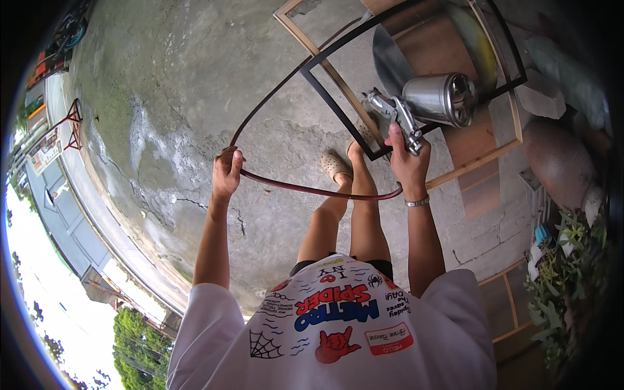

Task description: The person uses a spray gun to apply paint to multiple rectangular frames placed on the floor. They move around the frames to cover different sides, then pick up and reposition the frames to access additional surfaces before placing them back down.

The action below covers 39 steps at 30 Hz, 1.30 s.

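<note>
Spray gun (404, 122): bright silver, cup (432, 99) likewise, dark reflections. Hose (312, 188): dark maroon. Frames: one black (338, 112), one pale wood-brown (474, 161). Floor (188, 97): mottled grey, whitish blotches, dark crack lines, greenish tinge upper left. Shirt (364, 322): white, printed red, blue and black, including a black web pattern. Clogs (335, 166): beige. Wristband (418, 203): silver. Plants (565, 279): green.

Outdoor area, lit by daylight. Most of the view is taken up by rough grey concrete floor (175, 71), marked by pale stains (140, 127), cracked in places, tinted green toward upper left. At left, a pale paved strip (97, 209) is bordered by a grey-blue building (55, 211); green trees (140, 344) are seen lower down, backed by overexposed white sky (32, 276). The right side is lined by leafy plants (565, 279) and a rounded brownish vessel (559, 153).
</note>
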Motion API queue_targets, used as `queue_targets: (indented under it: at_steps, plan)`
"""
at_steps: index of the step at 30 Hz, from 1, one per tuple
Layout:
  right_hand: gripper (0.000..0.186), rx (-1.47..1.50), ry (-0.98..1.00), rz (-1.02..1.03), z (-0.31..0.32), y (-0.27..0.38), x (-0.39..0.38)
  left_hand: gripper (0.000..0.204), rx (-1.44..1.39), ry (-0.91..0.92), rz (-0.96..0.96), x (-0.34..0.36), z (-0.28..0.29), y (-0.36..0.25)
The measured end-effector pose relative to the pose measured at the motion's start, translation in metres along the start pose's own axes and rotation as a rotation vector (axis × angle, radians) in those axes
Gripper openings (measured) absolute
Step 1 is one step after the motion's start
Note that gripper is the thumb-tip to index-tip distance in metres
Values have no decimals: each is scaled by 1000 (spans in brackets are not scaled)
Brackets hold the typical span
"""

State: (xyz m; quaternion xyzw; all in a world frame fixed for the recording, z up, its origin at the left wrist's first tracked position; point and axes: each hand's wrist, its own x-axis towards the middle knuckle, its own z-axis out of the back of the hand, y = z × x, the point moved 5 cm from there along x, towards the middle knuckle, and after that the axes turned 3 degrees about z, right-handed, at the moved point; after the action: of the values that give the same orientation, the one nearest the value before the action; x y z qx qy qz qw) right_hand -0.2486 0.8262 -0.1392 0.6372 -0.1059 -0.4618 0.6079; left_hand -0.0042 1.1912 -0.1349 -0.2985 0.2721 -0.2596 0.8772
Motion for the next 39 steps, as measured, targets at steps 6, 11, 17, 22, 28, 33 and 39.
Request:
queue_targets:
  at_steps: [6, 11, 17, 22, 28, 33, 39]
  plan:
    - [25, 10, 246, 179, -25, 17, -19, 53, 63, 7, -135, 24, 5, -28]
    - [27, -27, 25, 167, 19, 33, 57, 53, 92, 88, -159, 35, -4, -51]
    - [43, -6, -295, 41, 112, 65, 160, 52, 22, 172, -194, 63, -35, -112]
    - [42, -63, -454, 135, 166, 84, 230, 44, -5, 243, -187, 79, -65, -155]
    - [37, 26, -677, 327, 210, 116, 268, 41, -95, 299, -193, 86, -86, -178]
    - [34, 70, -690, 299, 195, 112, 246, 47, -140, 294, -75, 84, -76, -143]
    - [40, 72, -402, -21, 103, 67, 145, 55, 41, 165, -16, 71, -38, -63]
